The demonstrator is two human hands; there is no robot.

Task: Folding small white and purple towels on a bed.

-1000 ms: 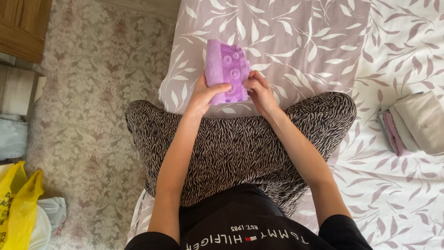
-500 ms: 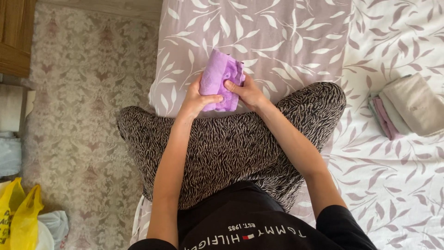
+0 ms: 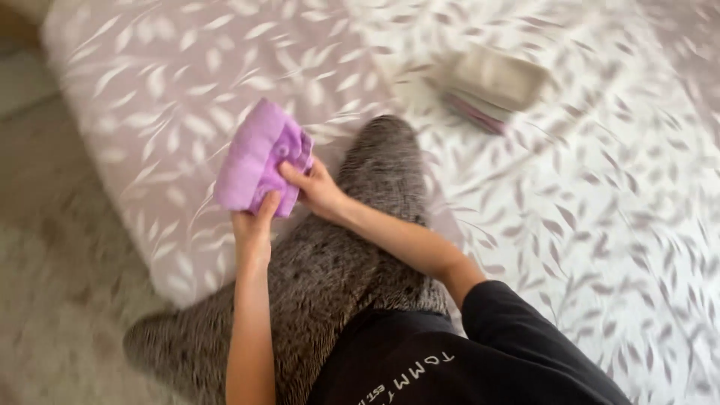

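Observation:
A folded purple cloth (image 3: 256, 154) with raised circle patterns is held up above my knees. My left hand (image 3: 253, 225) grips its lower edge from below, thumb on the front. My right hand (image 3: 315, 190) pinches its right lower side, thumb lying across the fabric. Both hands hold the cloth over the lilac leaf-print bedcover (image 3: 150, 97). The whole view is motion-blurred.
My crossed legs in dark patterned trousers (image 3: 337, 262) fill the middle. A small stack of folded cloths (image 3: 491, 86), beige on top, lies on the white leaf-print sheet (image 3: 600, 210) at the upper right. A pale patterned carpet (image 3: 52, 315) lies to the left of the bed.
The view has swung sharply to the right and tilted, so the stack of cloths now sits at the top. Both hands keep hold of the purple cloth, now angled leftward.

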